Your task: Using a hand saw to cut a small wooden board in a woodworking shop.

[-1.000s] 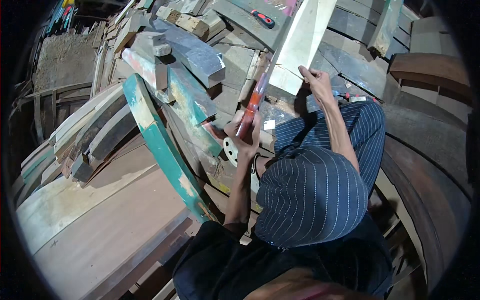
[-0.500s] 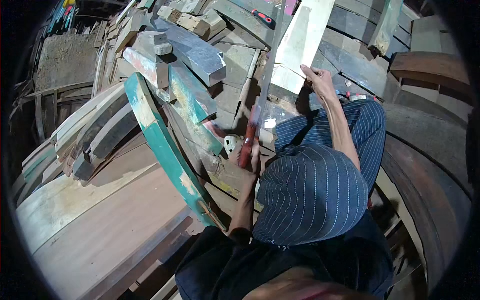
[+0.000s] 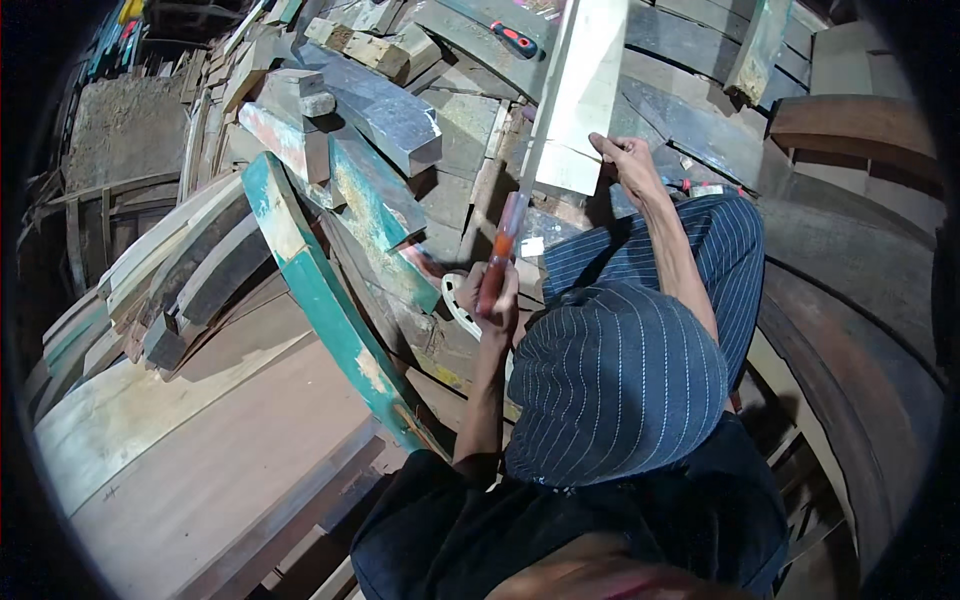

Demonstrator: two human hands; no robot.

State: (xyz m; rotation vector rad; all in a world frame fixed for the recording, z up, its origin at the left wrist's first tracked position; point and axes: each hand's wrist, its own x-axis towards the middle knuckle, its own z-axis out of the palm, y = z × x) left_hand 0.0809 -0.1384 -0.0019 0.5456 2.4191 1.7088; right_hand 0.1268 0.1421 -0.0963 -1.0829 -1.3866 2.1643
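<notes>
My left hand (image 3: pixel 488 298) is closed round the red-orange, blurred handle (image 3: pixel 500 250) of a long tool, whose straight blade (image 3: pixel 536 150) runs away from me along the left edge of a long pale board (image 3: pixel 577 90). I cannot make out the exact kind of tool. My right hand (image 3: pixel 628 172) pinches the board's near right part with thumb and forefinger; a crack or line crosses the board there. Striped dark cloth (image 3: pixel 620 385) covers my legs and lap below both hands. A pale perforated sandal (image 3: pixel 461 310) shows beside my left hand.
A long teal-painted curved timber (image 3: pixel 320 315) lies to my left, with stacked curved offcuts (image 3: pixel 215 270) and a broad plywood sheet (image 3: pixel 220 450) beyond. Painted blocks (image 3: pixel 385 125) are piled ahead. A red-and-black handled tool (image 3: pixel 515 38) lies farther forward. Dark curved wooden pieces (image 3: pixel 850 130) stand at the right.
My left hand drew the tool back toward me, then moved slightly forward again. The board and my right hand have shifted a little to the left.
</notes>
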